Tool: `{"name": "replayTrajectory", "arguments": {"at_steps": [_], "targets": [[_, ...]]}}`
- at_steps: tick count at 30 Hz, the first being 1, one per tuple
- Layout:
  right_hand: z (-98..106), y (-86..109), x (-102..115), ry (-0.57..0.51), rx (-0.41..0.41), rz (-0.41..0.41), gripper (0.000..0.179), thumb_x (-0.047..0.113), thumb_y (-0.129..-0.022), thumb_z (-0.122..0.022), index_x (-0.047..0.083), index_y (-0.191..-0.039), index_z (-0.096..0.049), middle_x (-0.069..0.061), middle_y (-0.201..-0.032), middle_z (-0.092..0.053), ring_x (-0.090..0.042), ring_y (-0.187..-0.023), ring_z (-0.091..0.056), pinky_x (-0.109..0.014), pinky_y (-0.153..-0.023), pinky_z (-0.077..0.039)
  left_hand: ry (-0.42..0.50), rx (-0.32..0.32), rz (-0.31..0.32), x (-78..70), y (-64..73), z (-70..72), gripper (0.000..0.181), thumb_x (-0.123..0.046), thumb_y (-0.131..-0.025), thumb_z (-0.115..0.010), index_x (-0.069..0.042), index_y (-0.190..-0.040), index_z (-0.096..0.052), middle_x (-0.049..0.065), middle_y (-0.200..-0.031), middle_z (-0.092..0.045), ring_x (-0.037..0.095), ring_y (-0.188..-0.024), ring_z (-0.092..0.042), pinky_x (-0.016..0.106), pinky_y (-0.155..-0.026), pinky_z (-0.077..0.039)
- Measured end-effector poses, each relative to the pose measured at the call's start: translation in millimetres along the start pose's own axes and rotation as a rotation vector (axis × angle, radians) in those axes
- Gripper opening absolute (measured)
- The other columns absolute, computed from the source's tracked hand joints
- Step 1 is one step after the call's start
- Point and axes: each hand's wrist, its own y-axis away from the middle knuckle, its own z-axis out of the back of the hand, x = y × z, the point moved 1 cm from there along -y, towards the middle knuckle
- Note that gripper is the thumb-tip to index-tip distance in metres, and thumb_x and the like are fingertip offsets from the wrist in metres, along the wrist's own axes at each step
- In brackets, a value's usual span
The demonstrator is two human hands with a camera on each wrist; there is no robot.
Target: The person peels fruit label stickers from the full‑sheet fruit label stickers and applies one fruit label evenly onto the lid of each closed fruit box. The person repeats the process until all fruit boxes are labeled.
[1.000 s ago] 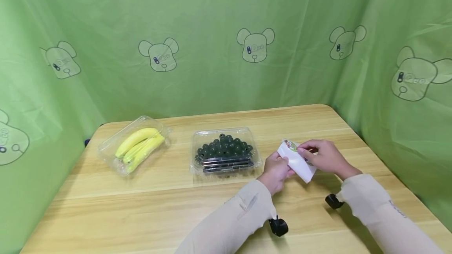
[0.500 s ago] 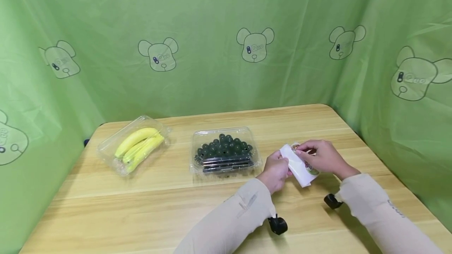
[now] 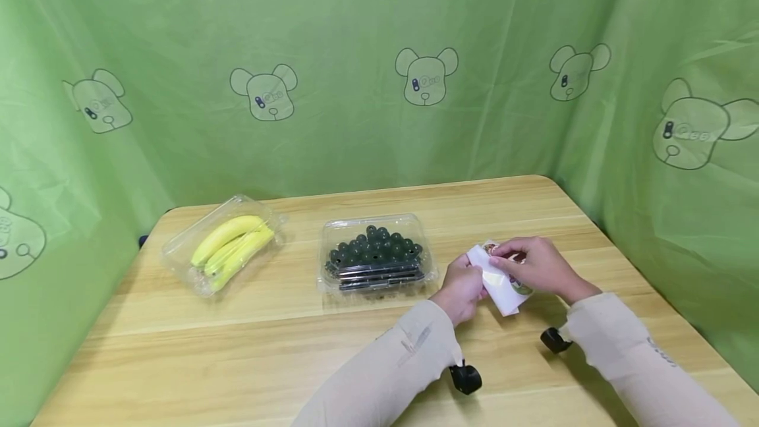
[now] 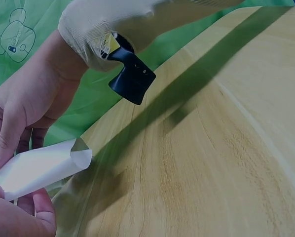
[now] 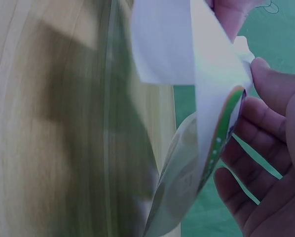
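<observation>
In the head view, my left hand (image 3: 461, 290) grips a folded white sticker sheet (image 3: 495, 287) with colourful round labels, thumb on top. My right hand (image 3: 541, 267) pinches the sheet's upper edge at a label, between thumb and index finger. The right wrist view shows the sheet (image 5: 219, 59) bent over, a green-and-orange label edge (image 5: 221, 128) standing out beside the right fingertips. There the other right-hand fingers are loosely bent behind it. From the left wrist, the white back of the sheet (image 4: 41, 165) lies between both hands, above the table.
A clear clamshell box (image 3: 415, 221) of dark green grapes (image 3: 379, 248) stands left of the hands. Further left, another clear box (image 3: 178, 248) holds yellow bananas (image 3: 234, 246). Green curtains (image 3: 356, 137) enclose the wooden table (image 3: 237, 361). Black camera mounts (image 3: 466, 378) hang from the wrists.
The sheet has bent over and tipped downward between the hands, showing more of its labels near the right fingers. Both hands have stayed nearly in place; the boxes have not moved.
</observation>
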Motion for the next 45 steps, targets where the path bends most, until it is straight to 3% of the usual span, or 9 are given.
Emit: {"name": "replayTrajectory", "arguments": {"at_steps": [28, 45], "targets": [[-2.0, 2.6, 1.9, 0.02, -0.021, -0.002, 0.017, 0.018, -0.09, -0.07, 0.002, -0.089, -0.075, -0.002, -0.079, -0.071, -0.014, -0.067, -0.059, -0.024, -0.057, -0.049, 0.027, -0.002, 0.003, 1.6, 0.3, -2.2, 0.041, 0.016, -0.087, -0.041, -0.003, -0.115, -0.064, 0.007, -0.084, -0.064, 0.021, -0.07, -0.058, 0.022, -0.052, -0.042], [-2.4, 2.2, 3.1, -0.001, -0.05, 0.042, 0.009, 0.006, -0.091, -0.066, 0.003, -0.085, -0.072, -0.006, -0.081, -0.07, -0.016, -0.069, -0.062, -0.023, -0.059, -0.053, -0.01, -0.012, 0.014, 0.8, -3.5, 1.4, 0.038, 0.013, -0.09, -0.043, -0.003, -0.12, -0.062, 0.007, -0.083, -0.064, 0.017, -0.066, -0.057, 0.021, -0.052, -0.043]]}}
